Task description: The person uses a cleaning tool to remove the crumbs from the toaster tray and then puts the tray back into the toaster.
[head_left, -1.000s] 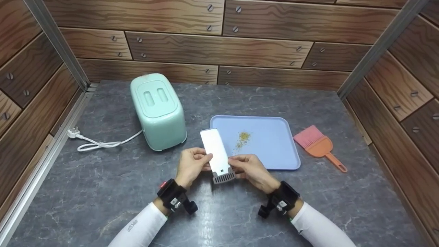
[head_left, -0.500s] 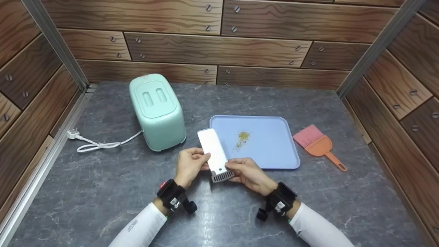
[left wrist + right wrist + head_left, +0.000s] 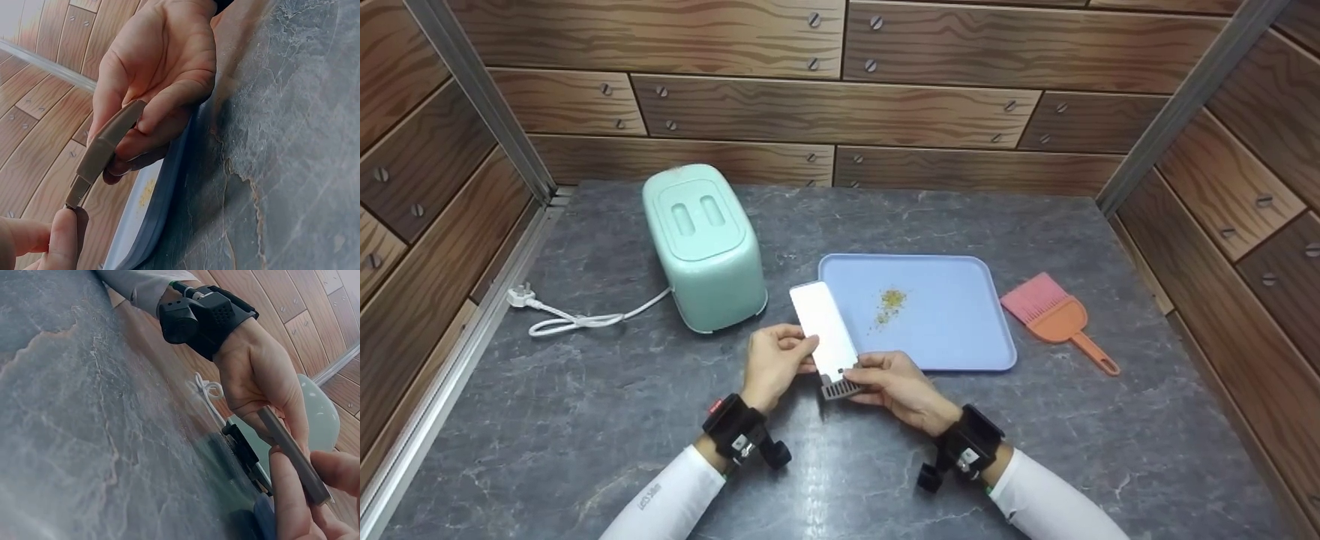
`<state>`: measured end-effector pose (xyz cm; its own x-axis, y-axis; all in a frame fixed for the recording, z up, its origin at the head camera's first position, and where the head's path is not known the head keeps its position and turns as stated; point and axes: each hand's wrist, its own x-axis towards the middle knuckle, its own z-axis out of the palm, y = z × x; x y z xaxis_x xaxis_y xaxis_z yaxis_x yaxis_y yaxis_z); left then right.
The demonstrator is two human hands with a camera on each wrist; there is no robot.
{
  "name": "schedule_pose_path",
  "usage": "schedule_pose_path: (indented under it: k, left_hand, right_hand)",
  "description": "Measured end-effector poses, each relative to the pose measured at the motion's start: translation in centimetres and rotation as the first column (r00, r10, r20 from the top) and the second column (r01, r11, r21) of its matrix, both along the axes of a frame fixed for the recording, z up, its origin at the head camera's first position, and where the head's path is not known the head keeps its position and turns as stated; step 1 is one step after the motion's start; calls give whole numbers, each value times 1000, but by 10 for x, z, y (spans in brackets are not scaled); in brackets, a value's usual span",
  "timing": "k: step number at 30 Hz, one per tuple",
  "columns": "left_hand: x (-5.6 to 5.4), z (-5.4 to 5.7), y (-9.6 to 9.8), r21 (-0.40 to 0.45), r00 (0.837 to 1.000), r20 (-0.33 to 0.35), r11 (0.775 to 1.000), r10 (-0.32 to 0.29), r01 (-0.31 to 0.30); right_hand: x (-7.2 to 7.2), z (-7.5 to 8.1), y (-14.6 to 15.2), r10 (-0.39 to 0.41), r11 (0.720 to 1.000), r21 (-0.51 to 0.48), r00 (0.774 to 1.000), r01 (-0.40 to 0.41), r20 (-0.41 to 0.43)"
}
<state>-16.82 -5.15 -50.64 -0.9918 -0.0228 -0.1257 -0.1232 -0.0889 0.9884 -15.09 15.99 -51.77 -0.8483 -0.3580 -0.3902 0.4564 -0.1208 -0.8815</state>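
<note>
A toaster crumb tray, a long shiny plate with a slotted grey-brown end, is held above the table over the blue tray's left edge. My left hand pinches its left side, thumb on top. At the slotted end, my right hand pinches the right corner. In the left wrist view, the grey-brown end spans from the right fingers above to the left fingers below. The right wrist view shows this end edge-on between both hands. Yellow-brown crumbs lie scattered on the blue tray.
A mint-green toaster stands at the left, its white cord looped beside it with the plug farther left. Right of the blue tray lies an orange dustpan with a pink brush. Wood-patterned walls enclose the table.
My right hand has slid down along the crumb tray onto its slotted end, covering part of it. The crumb tray has shifted slightly left. My left hand keeps its pinch.
</note>
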Motion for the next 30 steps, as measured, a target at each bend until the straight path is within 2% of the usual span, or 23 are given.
schedule_pose_path:
  k: [9,17,21,25,27,28,30]
  left_hand:
    - [1,2,-3,-52,1000,17,999,-6,7]
    - [0,7,-17,-182,998,-64,983,26,-37]
    - [1,13,-30,-296,988,-153,953,16,-62]
    - [2,23,-43,-453,960,-280,885,-27,-108]
    - [3,28,-48,-497,943,-330,858,-45,-133]
    - [3,30,-50,-509,935,-351,848,-52,-144]
    - [3,36,-55,-497,924,-377,856,-66,-142]
  right_hand:
    - [3,0,-3,-2,1000,29,1000,2,-21]
    - [8,1,-7,21,999,28,1000,-21,-13]
    - [13,0,-10,15,999,29,1000,-15,5]
    - [17,0,-14,8,999,32,1000,-9,22]
    - [18,0,-17,13,999,30,1000,-13,23]
    - [18,0,-18,16,999,27,1000,-16,23]
    - [19,-2,-21,27,999,24,999,-27,22]
